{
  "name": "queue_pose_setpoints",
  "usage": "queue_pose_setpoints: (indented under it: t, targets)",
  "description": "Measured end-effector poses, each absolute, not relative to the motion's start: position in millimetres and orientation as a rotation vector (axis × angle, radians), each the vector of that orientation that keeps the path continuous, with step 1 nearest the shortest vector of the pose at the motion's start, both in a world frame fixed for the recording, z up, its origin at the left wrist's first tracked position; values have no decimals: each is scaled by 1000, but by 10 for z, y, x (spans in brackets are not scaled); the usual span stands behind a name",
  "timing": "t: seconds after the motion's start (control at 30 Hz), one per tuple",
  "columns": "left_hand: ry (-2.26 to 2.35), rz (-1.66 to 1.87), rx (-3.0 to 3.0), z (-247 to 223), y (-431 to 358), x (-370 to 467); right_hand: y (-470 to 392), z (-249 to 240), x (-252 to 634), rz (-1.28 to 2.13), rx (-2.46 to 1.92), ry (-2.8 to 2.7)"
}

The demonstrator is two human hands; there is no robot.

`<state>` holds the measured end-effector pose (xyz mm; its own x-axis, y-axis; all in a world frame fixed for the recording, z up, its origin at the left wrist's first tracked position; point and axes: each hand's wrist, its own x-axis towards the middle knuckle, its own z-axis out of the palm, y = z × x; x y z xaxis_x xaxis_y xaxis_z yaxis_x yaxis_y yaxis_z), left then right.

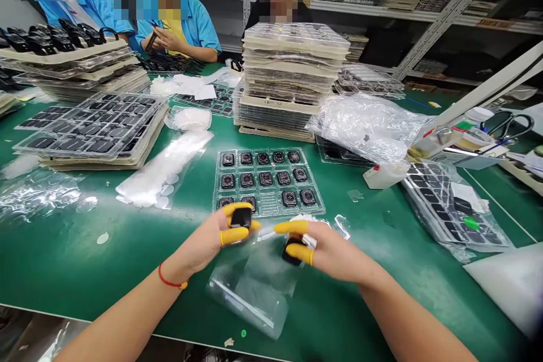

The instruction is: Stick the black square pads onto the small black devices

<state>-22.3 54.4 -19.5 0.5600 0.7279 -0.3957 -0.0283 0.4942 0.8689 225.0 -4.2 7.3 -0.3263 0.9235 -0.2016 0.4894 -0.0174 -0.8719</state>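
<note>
Left hand (pixel 212 237), yellow finger cots on thumb and fingers, is pinching a small black square module (pixel 241 218) between thumb and forefinger, holding it just above the near edge of the clear tray (pixel 268 181). Red string bracelet (pixel 169 281) is sitting on that wrist.

Right hand (pixel 326 249), same yellow cots, is pinching a second black module (pixel 292 251) between thumb and forefinger; something small and pale is showing beside it, too blurred to tell what. Both hands are hovering over a clear plastic bag (pixel 254 288) lying flat on the green tabletop (pixel 63 260).

The tray is lying just beyond the hands, holding rows of black modules in pockets; a few near pockets are looking empty.

Behind the tray a tall stack of trays (pixel 292 79) is standing. Crumpled clear wrap (pixel 369 124) is lying to its right, a flat pale bag (pixel 165 169) to the left of the tray. Other people in blue shirts are sitting across the tabletop, their hands well apart from these two
</note>
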Motion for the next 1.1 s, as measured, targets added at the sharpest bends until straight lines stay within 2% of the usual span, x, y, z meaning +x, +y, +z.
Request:
queue_pose_setpoints:
  t: [0.13, 0.2, 0.37, 0.5, 0.67, 0.73, 0.8, 0.97, 1.1]
  targets:
    - [1119, 1281, 1327, -32, 521, -389, 95, -15, 2298, 1040, -1420, -927]
    - [1062, 1445, 1358, -28, 407, -379, 102, -86, 2212, 899, -1329, -733]
    - [775, 1211, 1373, -265, 180, -116, -156, -372, 1723, 1010, -1336, -1069]
    - [964, 1267, 1384, -426, 246, -63, -354, -383, 1563, 944, -1226, -1651]
    - [1104, 1147, 1362, -321, 227, -106, -267, -105, 1770, 353, -1228, -1917]
    - [1059, 1014, 1308, -260, 171, -89, -202, -74, 1812, 268, -1292, -1984]
    - [1052, 956, 1297, -240, 123, -76, -161, -98, 1807, 478, -1364, -2065]
    - [1047, 1018, 1485, -317, 123, -148, -137, -96, 1805, 1346, -1383, -1877]
    - [864, 920, 1585, -317, 175, -236, -103, 31, 1895, 1724, -1250, -1794]
